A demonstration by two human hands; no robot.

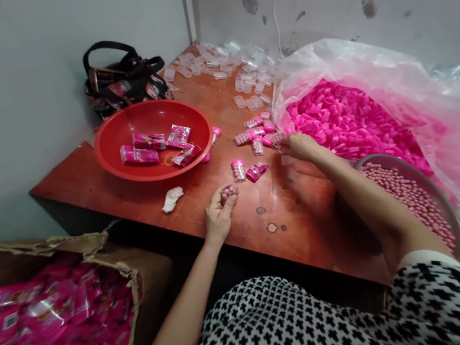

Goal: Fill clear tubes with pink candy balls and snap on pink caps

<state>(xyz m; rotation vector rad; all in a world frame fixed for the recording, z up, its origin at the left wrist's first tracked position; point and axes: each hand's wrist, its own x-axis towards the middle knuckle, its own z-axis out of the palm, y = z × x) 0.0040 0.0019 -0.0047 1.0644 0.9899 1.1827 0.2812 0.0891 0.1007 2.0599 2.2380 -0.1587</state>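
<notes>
My left hand rests at the near edge of the red-brown table, fingers curled round a small tube of pink candy balls. My right hand reaches to the mouth of a clear plastic bag of pink caps, fingers closed there; what they grip is hidden. Between the hands lie a filled tube with a pink cap and a pink wrapped packet. More filled tubes lie near the bag.
A red bowl holds several pink packets. A metal bowl of pink candy balls sits at my right elbow. Empty clear tubes litter the far corner beside a black handbag. A cardboard box of pink packets stands lower left. A white scrap lies nearby.
</notes>
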